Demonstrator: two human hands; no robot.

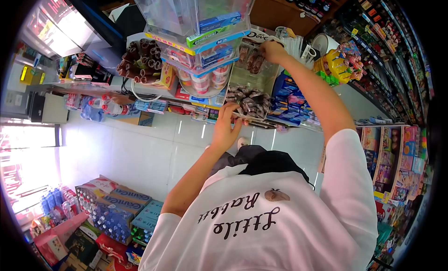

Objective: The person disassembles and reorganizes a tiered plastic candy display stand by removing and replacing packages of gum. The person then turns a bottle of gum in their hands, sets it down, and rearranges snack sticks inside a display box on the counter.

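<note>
A Dove display box (pixel 249 82) stands on the counter, its middle bare. Brown-wrapped chocolates (pixel 252 99) lie heaped at its near end, and more brown-wrapped chocolates (pixel 252 60) lie at the far end. My right hand (pixel 273 52) reaches over the far end, fingers bent down and closed on a brown packet there; its fingertips are partly hidden. At the near left corner of the box, my left hand (pixel 226 127) has its fingers on the rim and its thumb lower, against the front. The fingers look closed around that corner.
Clear plastic gum racks (pixel 198 42) rise left of the box, with pink-and-white cups (pixel 200 83) below. Blue packets (pixel 291 98) lie to the right, near a yellow lollipop stand (pixel 333 66). Cartons and bottles (pixel 116 210) stand on the floor behind me at left.
</note>
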